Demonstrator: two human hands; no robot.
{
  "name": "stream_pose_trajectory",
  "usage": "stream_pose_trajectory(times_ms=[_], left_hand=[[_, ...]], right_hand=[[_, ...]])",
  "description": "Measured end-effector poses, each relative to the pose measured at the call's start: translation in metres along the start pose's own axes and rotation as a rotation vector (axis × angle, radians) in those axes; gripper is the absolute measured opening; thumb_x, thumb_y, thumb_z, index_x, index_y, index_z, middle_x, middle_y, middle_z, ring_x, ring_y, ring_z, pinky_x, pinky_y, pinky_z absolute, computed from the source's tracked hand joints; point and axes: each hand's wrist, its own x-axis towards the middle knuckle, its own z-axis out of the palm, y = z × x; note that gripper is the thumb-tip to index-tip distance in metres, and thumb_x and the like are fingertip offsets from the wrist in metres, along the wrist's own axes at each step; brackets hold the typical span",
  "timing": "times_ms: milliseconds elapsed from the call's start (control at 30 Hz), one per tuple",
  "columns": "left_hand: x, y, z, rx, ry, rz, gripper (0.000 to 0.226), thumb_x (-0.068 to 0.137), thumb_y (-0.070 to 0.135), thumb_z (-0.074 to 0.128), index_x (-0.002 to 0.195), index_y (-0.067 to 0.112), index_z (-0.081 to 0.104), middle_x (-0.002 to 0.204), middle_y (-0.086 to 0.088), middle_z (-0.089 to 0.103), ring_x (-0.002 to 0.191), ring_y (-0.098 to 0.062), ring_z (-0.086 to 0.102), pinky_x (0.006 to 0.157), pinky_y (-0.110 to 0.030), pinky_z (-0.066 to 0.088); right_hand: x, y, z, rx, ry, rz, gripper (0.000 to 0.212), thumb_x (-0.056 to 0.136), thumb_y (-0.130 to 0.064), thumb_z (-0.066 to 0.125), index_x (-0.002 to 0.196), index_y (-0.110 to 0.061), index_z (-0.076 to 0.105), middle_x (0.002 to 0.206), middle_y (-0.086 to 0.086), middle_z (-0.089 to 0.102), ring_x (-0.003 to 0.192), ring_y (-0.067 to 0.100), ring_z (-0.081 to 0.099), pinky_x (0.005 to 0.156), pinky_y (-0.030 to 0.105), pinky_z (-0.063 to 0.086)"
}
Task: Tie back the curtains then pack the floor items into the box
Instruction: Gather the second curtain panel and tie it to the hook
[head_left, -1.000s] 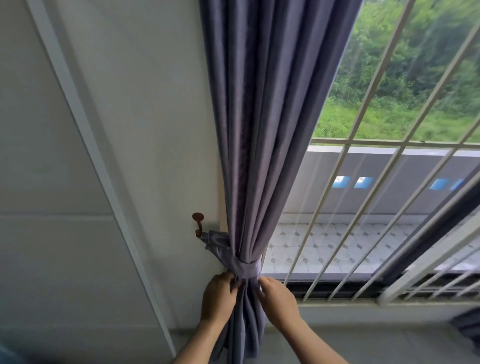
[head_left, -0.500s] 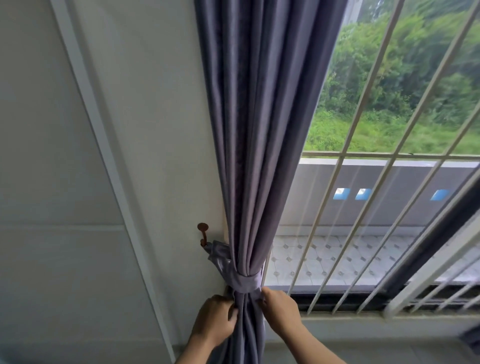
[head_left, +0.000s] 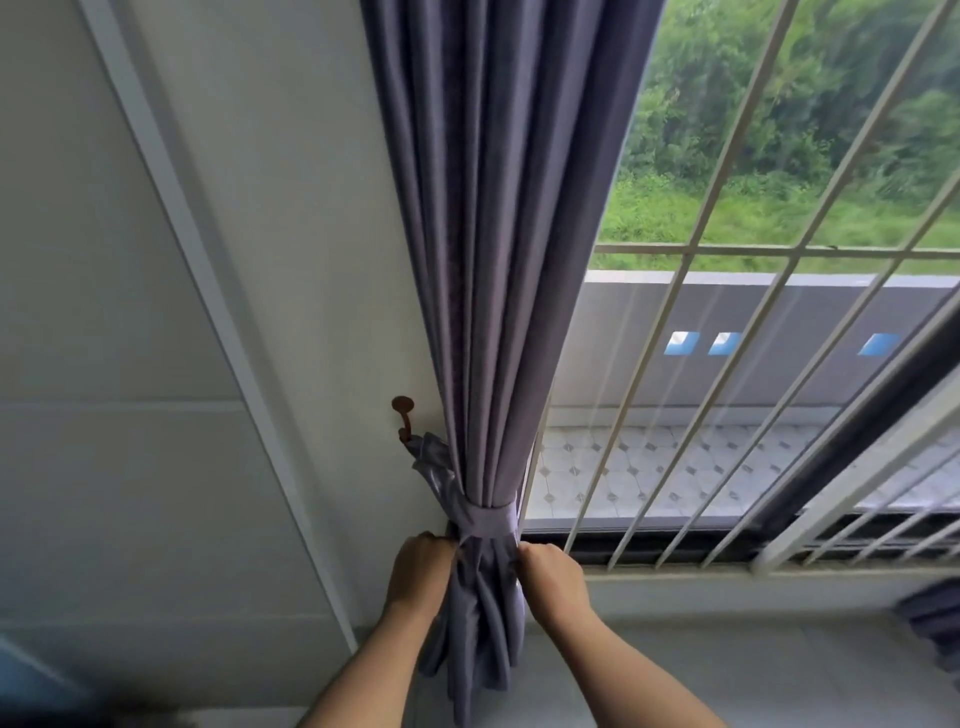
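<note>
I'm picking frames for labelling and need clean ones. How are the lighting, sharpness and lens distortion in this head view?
Head view: daylight through the window bars is bright but not blown out; the curtain folds read clearly. Wide-angle bend makes the wall trim and bars lean. Both hands below the tieback are slightly soft; the bottom-left corner is dark and blurred.

The fingertips of the left hand (head_left: 422, 574) and of the right hand (head_left: 551, 581) disappear into the folds of the gathered grey-purple fabric curtain (head_left: 498, 260), so how they pinch it cannot be told. The curtain's top is cut off by the upper edge. Where the matching fabric tieback band (head_left: 485, 517) loops onto the brown metal wall hook (head_left: 404, 422) is bunched and unclear. A dark purple cloth shape (head_left: 930, 618) at the right edge is cropped.
</note>
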Motion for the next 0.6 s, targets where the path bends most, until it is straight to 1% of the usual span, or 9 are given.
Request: stream_pose_trajectory(times_ms=[33,67,100,167,267,367,467,600], left_hand=[[-0.001,0.004,-0.002,-0.015,-0.007,-0.008,0.008,0.083,0.018,0.065,0.077,0.013,0.066,0.076,-0.009,0.069,0.070,-0.026,0.066,0.059,-0.028,0.048],[0.000,0.008,0.001,-0.015,-0.046,-0.055,0.018,0.093,0.020,0.051,0.094,0.010,0.066,0.095,-0.012,0.069,0.088,-0.029,0.065,0.072,-0.032,0.048],[-0.002,0.012,0.003,-0.016,-0.085,-0.088,0.027,0.098,0.024,0.043,0.105,0.008,0.063,0.107,-0.013,0.066,0.099,-0.031,0.062,0.080,-0.034,0.047],[-0.006,0.023,-0.003,-0.009,-0.179,-0.116,0.037,0.099,0.035,0.042,0.116,0.007,0.060,0.117,-0.014,0.062,0.108,-0.032,0.059,0.086,-0.033,0.045],[-0.006,0.043,-0.009,0.001,-0.301,-0.055,0.039,0.096,0.038,0.047,0.120,0.009,0.058,0.122,-0.013,0.059,0.112,-0.031,0.058,0.089,-0.033,0.046],[0.003,0.067,-0.015,-0.020,-0.344,0.043,0.038,0.095,0.032,0.047,0.122,0.007,0.057,0.124,-0.016,0.059,0.112,-0.033,0.057,0.088,-0.035,0.046],[0.011,0.102,-0.028,-0.003,-0.306,0.118,0.034,0.097,0.024,0.042,0.117,0.003,0.059,0.121,-0.018,0.060,0.109,-0.034,0.057,0.086,-0.037,0.046],[0.023,0.147,-0.029,-0.018,-0.217,0.227,0.026,0.096,0.028,0.045,0.109,0.010,0.060,0.114,-0.012,0.063,0.105,-0.031,0.058,0.082,-0.037,0.046]], right_hand=[[0.002,0.000,0.000,-0.002,-0.014,0.004,0.013,0.087,-0.014,0.041,0.076,-0.018,0.047,0.085,0.008,0.061,0.080,0.030,0.051,0.059,0.033,0.030],[0.003,0.001,0.001,-0.008,-0.034,0.009,0.014,0.088,-0.015,0.042,0.078,-0.017,0.052,0.087,0.009,0.063,0.082,0.031,0.053,0.060,0.033,0.031],[0.003,0.004,0.002,-0.018,-0.055,0.012,0.016,0.089,-0.016,0.043,0.083,-0.015,0.058,0.091,0.009,0.065,0.086,0.032,0.056,0.061,0.032,0.033],[0.000,0.014,0.005,-0.032,-0.084,0.015,0.016,0.090,-0.021,0.048,0.091,-0.013,0.062,0.098,0.009,0.067,0.095,0.032,0.060,0.063,0.032,0.037],[-0.010,0.029,0.002,-0.029,-0.082,0.012,0.024,0.092,-0.035,0.052,0.095,-0.014,0.061,0.102,0.009,0.066,0.099,0.031,0.061,0.070,0.034,0.042],[-0.018,0.042,-0.007,-0.038,-0.051,0.031,0.028,0.094,-0.039,0.048,0.098,-0.014,0.059,0.106,0.010,0.066,0.102,0.033,0.059,0.077,0.037,0.044],[-0.026,0.062,-0.017,-0.052,-0.027,0.065,0.033,0.096,-0.043,0.044,0.104,-0.015,0.057,0.109,0.010,0.065,0.104,0.032,0.058,0.081,0.038,0.043],[-0.044,0.106,-0.034,-0.070,0.018,0.133,0.037,0.096,-0.048,0.041,0.111,-0.016,0.054,0.112,0.007,0.064,0.107,0.031,0.057,0.082,0.040,0.041]])
